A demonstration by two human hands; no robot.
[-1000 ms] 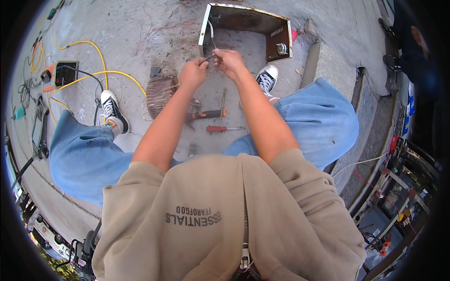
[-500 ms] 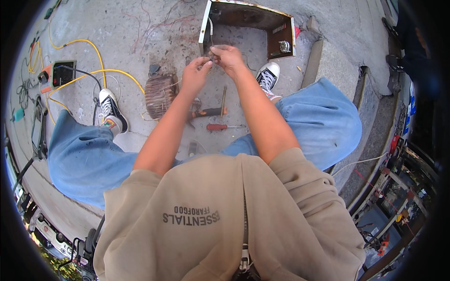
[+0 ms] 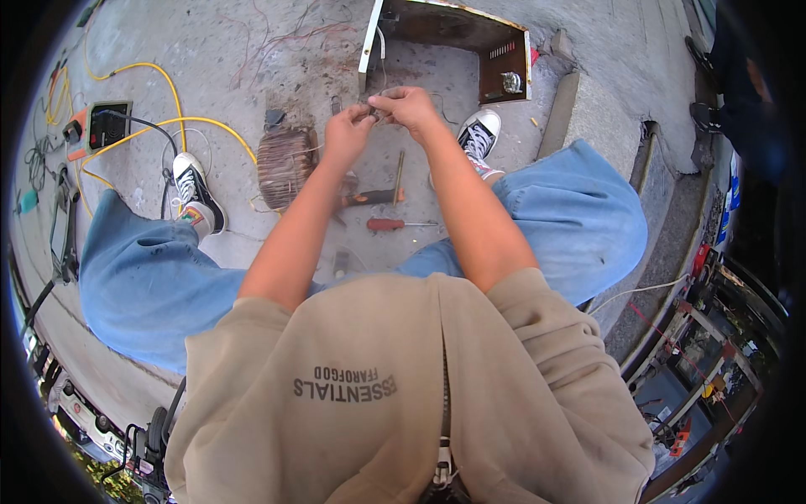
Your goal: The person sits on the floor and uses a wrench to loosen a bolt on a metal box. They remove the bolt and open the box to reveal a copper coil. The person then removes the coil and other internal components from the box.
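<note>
My left hand (image 3: 346, 134) and my right hand (image 3: 409, 107) meet in front of me, fingertips pinched together on a thin wire (image 3: 374, 114) between them. The wire is too fine to follow far. Below the hands, on the concrete floor, stands a wound copper coil (image 3: 285, 165). Just beyond the hands sits an open metal chassis box (image 3: 453, 38) with a white side plate. A hammer (image 3: 369, 198), a red-handled screwdriver (image 3: 395, 224) and a thin rod (image 3: 400, 175) lie between my feet.
Yellow cables (image 3: 159, 92) loop across the floor at left beside a small black-and-orange meter (image 3: 105, 126). A concrete curb block (image 3: 588, 109) lies at right. Thin red wire strands (image 3: 285, 42) are scattered at the top. My shoes (image 3: 195, 189) flank the tools.
Both hands have stayed together over the same spot, with only small finger movement on the wire. The view has shifted slightly.
</note>
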